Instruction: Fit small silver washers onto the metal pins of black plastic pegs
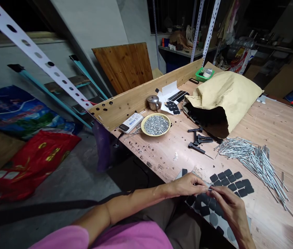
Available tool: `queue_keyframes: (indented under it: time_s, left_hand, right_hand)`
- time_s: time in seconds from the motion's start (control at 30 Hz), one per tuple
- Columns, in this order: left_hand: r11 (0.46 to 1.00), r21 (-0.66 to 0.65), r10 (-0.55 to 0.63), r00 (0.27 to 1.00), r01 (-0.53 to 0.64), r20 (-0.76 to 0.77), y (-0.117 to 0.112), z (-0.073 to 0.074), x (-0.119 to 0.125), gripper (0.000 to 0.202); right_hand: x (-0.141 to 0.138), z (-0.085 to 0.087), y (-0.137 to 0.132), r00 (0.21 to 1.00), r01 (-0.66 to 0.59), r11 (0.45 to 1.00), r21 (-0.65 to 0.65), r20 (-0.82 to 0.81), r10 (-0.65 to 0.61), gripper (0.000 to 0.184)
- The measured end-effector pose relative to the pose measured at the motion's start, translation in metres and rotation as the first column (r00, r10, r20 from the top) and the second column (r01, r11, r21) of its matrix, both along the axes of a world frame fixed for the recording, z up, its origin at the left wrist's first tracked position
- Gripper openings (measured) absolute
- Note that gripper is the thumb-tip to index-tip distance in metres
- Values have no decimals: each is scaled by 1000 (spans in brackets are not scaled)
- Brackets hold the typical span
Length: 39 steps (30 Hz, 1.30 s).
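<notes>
Over the near edge of the sheet of black pads (233,181), my left hand (188,185) and right hand (228,204) together pinch one thin metal piece (209,188), both grips closed tight. I'd keep it low over the sheet and steady.

We are looking into a workshop.
Thin silver metal rods (252,157) are lying on the pale wooden workbench (286,138) beside a sheet of black rounded pads (231,179), a round yellow bowl (142,126) is holding tiny silver bits (156,124), and white metal rails with holes (211,27) are standing nearby.
</notes>
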<state>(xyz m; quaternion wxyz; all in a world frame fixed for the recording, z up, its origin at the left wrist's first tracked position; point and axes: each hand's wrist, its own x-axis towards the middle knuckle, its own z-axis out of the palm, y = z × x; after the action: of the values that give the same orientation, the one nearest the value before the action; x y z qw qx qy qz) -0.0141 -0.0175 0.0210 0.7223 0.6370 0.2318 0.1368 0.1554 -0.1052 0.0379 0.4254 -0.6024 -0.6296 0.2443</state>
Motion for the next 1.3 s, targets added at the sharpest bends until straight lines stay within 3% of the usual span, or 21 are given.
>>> queue_keyframes:
  time_s: [0.1, 0.23, 0.4, 0.43, 0.53, 0.6, 0.7, 0.8, 0.87, 0.97, 1.03, 1.07, 1.13, 1.3]
  left_hand:
    - [993, 108, 48, 998, -45, -32, -2, 0, 1, 26]
    - [942, 333, 80, 992, -42, -101, -4, 2, 1, 22]
    - [763, 647, 135, 977, 2, -163, -4, 6, -2, 23]
    - [764, 646, 123, 980, 8, -158, -3, 6, -2, 22]
    - [879, 471, -8, 990, 74, -141, 1, 3, -2, 23]
    - [925, 357, -86, 987, 129, -134, 3, 0, -1, 26]
    - [906, 421, -17, 996, 54, -92, 2, -3, -1, 23]
    - [764, 644, 96, 994, -44, -45, -2, -3, -2, 20]
    - [614, 788, 125, 992, -52, -32, -4, -3, -3, 22]
    - [392, 919, 146, 989, -53, -5, -4, -4, -5, 28]
    - [308, 949, 156, 988, -66, 18, -3, -6, -5, 32]
    - [294, 953, 157, 987, -72, 26, -2, -8, -5, 33]
    - [328, 941, 148, 988, -84, 36, 0, -10, -4, 31]
    - [632, 764, 82, 991, -131, 102, 5, -16, 0, 24]
  right_hand:
    - [-1, 2, 0, 999, 2, 999, 38, 44, -4, 18]
    - [-4, 4, -2, 981, -11, 993, 116, 193, -12, 17]
    - [-8, 0, -5, 951, -16, 979, 205, 304, -48, 15]
    - [-8, -1, -6, 944, -29, 973, 229, 325, -48, 14]
    - [-5, -4, -8, 912, -141, 940, 312, 411, 0, 16]
    - [-1, -5, -7, 871, -239, 904, 355, 490, 38, 19]
    - [4, -6, -5, 805, -321, 875, 363, 591, 51, 22]
    - [4, -5, -2, 817, -287, 897, 337, 575, 45, 20]
    - [4, -4, 0, 830, -273, 903, 332, 557, 46, 20]
    - [6, -4, 2, 783, -337, 881, 334, 618, 65, 21]
    - [10, -6, 4, 730, -380, 873, 305, 679, 80, 21]
    - [12, -7, 5, 699, -399, 871, 285, 710, 88, 20]
    - [16, -8, 7, 642, -437, 862, 255, 760, 100, 20]
    - [15, -2, 15, 578, -465, 854, 232, 810, 95, 21]
